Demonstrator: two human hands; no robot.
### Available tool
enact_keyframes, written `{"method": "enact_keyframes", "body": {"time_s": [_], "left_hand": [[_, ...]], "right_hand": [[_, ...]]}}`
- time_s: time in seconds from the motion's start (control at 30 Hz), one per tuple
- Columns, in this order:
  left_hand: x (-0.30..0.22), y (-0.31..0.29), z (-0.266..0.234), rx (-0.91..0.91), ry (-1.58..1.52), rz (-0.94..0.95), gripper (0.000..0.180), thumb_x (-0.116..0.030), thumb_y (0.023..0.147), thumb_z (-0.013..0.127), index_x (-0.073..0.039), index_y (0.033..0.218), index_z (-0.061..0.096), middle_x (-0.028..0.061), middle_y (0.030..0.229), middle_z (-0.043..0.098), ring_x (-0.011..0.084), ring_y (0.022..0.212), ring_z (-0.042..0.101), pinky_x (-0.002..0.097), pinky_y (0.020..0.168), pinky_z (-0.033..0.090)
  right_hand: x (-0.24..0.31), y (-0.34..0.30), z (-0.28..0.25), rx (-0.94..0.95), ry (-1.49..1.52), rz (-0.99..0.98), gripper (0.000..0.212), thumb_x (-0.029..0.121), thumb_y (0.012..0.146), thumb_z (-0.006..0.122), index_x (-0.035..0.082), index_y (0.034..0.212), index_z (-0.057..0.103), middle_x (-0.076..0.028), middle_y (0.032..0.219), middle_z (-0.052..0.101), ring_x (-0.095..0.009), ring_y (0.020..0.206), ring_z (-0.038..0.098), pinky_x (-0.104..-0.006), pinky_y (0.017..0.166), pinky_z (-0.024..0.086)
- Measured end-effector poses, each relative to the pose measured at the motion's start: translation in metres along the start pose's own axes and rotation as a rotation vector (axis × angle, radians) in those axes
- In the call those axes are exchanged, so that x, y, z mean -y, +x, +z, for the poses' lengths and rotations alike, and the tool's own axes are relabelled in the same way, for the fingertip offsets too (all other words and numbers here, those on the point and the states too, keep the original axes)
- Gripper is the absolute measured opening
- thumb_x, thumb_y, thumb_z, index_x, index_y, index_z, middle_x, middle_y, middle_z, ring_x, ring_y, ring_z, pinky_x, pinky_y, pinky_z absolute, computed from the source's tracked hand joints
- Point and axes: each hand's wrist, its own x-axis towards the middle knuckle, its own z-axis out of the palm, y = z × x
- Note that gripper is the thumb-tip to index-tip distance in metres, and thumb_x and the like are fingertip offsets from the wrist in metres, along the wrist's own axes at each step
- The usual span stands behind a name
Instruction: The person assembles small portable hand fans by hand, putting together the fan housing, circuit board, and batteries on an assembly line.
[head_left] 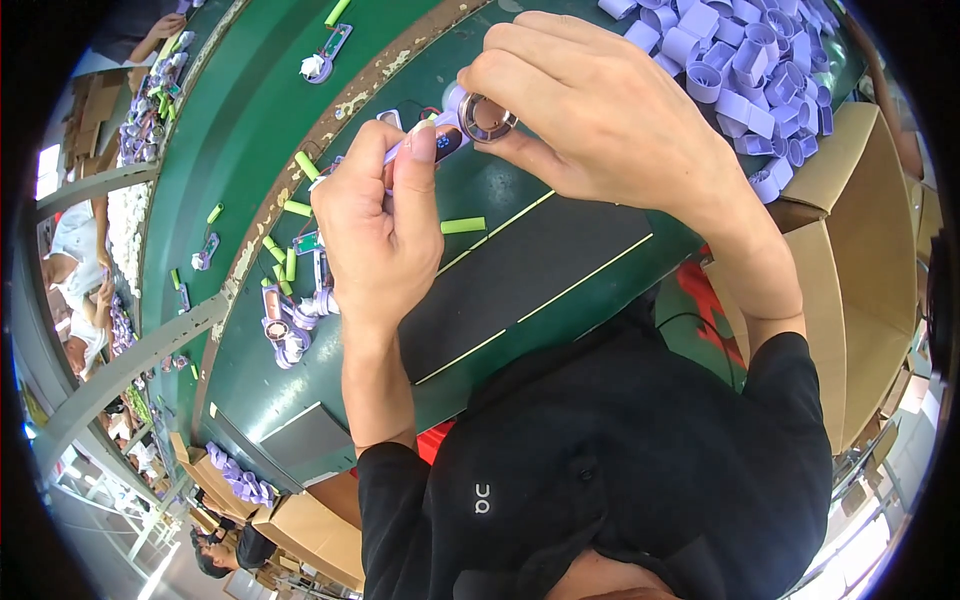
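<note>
Lilac handheld fan (457, 104) raised in both hands above the green bench (242, 345).

From my remote seat, I have the left hand (385, 220) pinching the handle, thumb at the dark oval panel (448, 143), and the right hand (600, 110) gripping the metallic ring (488, 117) at the fan's round head. I'd brace the handle firmly, line the ring up squarely and press evenly, sparing the panel. Right-hand fingers cover part of the ring, so I can't tell whether it is seated; the left hides the lower handle. The upper edge crops the lilac shells (755, 70).
</note>
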Motion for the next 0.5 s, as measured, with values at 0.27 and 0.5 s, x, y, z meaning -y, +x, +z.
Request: {"method": "enact_keyframes", "body": {"time_s": [0.27,0.5], "left_hand": [[0.0014,0.0002,-0.002,-0.006,-0.105,-0.038,0.032,-0.021,0.108,0.063,0.0,0.085,0.062,-0.0021,0.064,0.051,0.0046,0.061,0.039,0.0249,0.053,0.032],[0.0031,-0.0005,-0.0019,-0.003,-0.139,-0.048,0.031,-0.022,0.108,0.063,0.0,0.086,0.064,-0.0026,0.064,0.051,0.004,0.061,0.04,0.0249,0.053,0.032]], "right_hand": [[0.0018,0.0023,-0.0044,-0.005,0.184,0.06,0.025,0.016,0.084,0.075,0.005,0.089,0.054,-0.01,0.086,0.051,-0.028,0.083,0.058,-0.0379,0.076,0.048],[0.0051,0.0042,-0.0071,0.024,0.083,0.026,0.025,0.016,0.084,0.076,0.005,0.09,0.054,-0.01,0.086,0.052,-0.029,0.084,0.058,-0.0381,0.076,0.048]]}}
